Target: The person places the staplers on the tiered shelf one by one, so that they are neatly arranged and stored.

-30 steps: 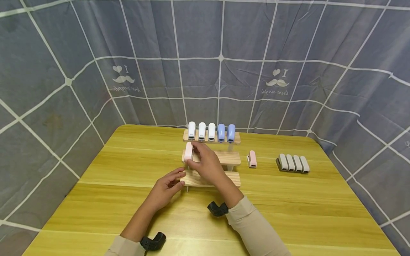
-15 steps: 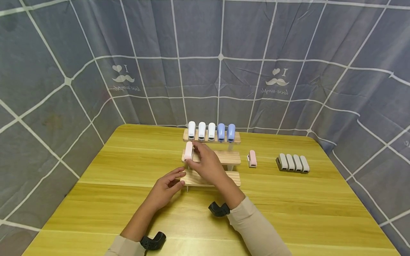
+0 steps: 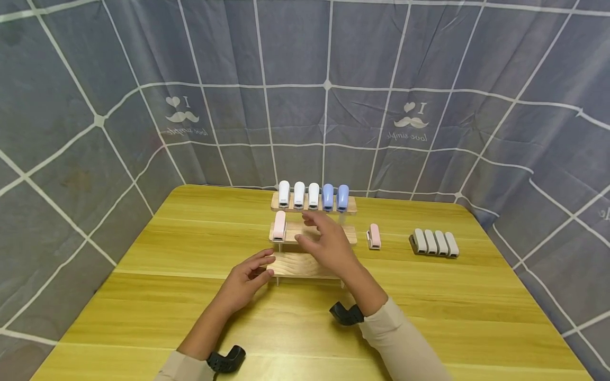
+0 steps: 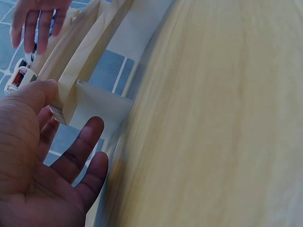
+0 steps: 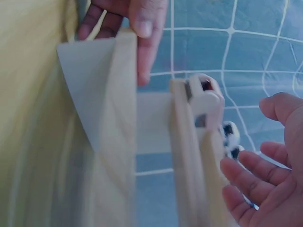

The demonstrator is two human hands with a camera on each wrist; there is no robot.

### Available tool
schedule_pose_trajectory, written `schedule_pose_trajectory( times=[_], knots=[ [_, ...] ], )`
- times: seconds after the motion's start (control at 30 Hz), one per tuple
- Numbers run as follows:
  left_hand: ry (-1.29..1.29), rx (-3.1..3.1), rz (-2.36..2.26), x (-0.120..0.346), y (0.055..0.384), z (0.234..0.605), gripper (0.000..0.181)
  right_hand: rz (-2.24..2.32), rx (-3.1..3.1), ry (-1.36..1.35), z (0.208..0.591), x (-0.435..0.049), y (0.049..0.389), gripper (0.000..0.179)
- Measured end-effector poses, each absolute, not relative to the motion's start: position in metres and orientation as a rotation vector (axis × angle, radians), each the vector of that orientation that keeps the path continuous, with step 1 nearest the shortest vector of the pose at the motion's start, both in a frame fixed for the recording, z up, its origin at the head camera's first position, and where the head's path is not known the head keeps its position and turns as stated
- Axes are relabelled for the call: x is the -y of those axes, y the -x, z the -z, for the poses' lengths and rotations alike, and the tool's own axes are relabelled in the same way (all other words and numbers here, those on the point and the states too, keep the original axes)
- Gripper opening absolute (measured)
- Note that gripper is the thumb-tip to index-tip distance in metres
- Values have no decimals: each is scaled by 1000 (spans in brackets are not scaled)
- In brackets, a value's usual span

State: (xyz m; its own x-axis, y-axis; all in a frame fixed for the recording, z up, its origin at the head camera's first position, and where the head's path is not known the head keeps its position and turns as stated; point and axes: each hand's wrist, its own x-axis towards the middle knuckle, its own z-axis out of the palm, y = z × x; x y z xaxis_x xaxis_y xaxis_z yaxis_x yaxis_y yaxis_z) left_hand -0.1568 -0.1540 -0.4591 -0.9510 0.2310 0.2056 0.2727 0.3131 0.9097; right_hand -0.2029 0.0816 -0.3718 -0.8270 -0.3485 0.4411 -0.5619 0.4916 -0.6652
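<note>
A three-step wooden display stand (image 3: 305, 265) stands on the table. My left hand (image 3: 244, 284) holds the left end of its lowest step, thumb in front and index finger behind; the other fingers spread beneath, as the left wrist view shows. On the left end of the middle step sits a pink mini stapler (image 3: 279, 226). To its right my right hand (image 3: 334, 247) hovers with loosely bent fingers, touching nothing. White mini staplers (image 3: 299, 194) and blue mini staplers (image 3: 342, 197) line the top step. In the right wrist view the pink stapler shows side-on, apart from my right fingers (image 5: 251, 175).
Right of the stand, a second pink mini stapler (image 3: 374, 236) lies on the wooden table (image 3: 200, 238). Farther right is a row of several grey-white mini staplers (image 3: 434, 243). A grey curtain (image 3: 295, 116) with white lines surrounds the table's back and sides.
My right hand has let go of the pink mini stapler on the middle step and moved right, away from it. My left hand has stayed at the stand's lowest step.
</note>
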Motion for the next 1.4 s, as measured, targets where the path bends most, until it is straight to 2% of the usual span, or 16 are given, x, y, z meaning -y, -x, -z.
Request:
schedule_pose_trajectory(
  times=[0.47, 1.0, 1.4],
  knots=[
    [492, 2501, 1785, 155, 157, 460, 40, -1201, 2384, -748, 360, -137, 204, 47],
    [489, 2505, 1812, 155, 156, 459, 40, -1145, 2641, -493, 404, -222, 227, 56],
    [505, 2488, 1810, 155, 156, 460, 40, -1226, 2750, -571, 424, -252, 249, 63]
  ],
)
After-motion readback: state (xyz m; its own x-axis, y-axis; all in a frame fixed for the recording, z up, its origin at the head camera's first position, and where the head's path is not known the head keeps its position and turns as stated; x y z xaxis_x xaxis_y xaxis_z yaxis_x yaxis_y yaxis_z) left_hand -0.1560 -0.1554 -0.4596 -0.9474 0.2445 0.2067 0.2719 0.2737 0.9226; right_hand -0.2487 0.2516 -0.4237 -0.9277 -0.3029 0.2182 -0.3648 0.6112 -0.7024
